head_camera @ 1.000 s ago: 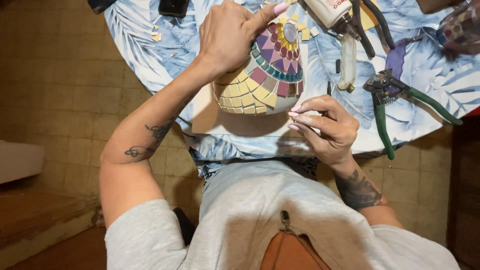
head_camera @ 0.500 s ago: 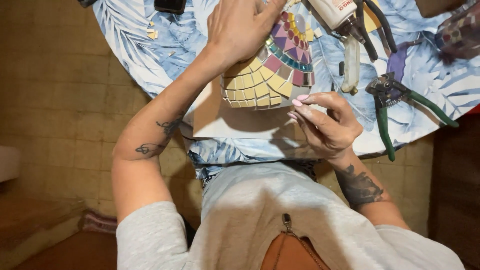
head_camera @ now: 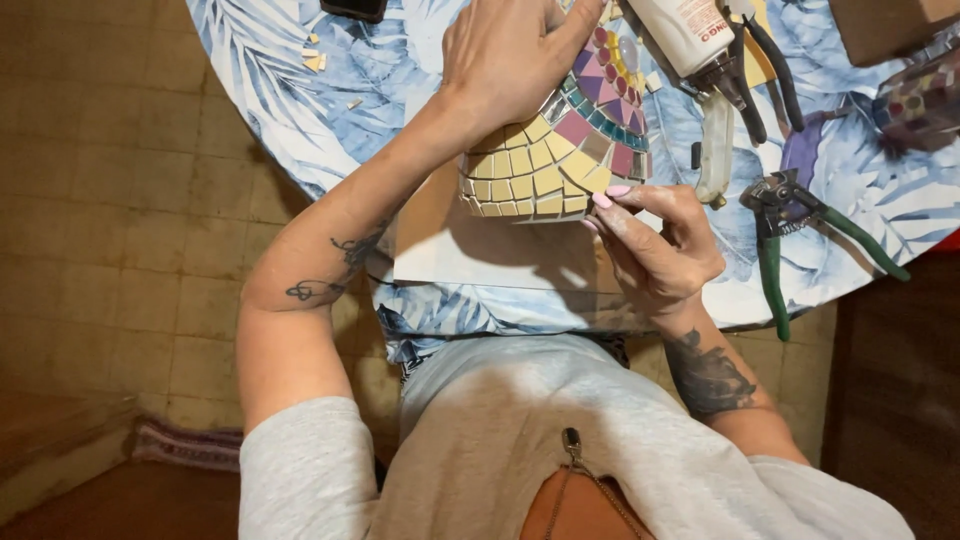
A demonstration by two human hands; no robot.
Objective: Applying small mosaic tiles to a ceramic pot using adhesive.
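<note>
Mosaic dome under left hand, right hand fingertips touching its rim

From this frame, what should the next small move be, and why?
Probably press the right hand's fingertips against the mosaic dome's lower edge, as if seating a tile: they already pinch there beside the yellow tiles, though any piece is too small to see, while the left hand steadies the dome from above.

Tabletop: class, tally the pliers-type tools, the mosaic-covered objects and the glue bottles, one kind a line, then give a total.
Pliers: 2, green-handled pliers and black-handled pliers
Mosaic objects: 2, mosaic dome and mosaic piece at the right edge
Glue bottle: 1
Total: 5
</note>
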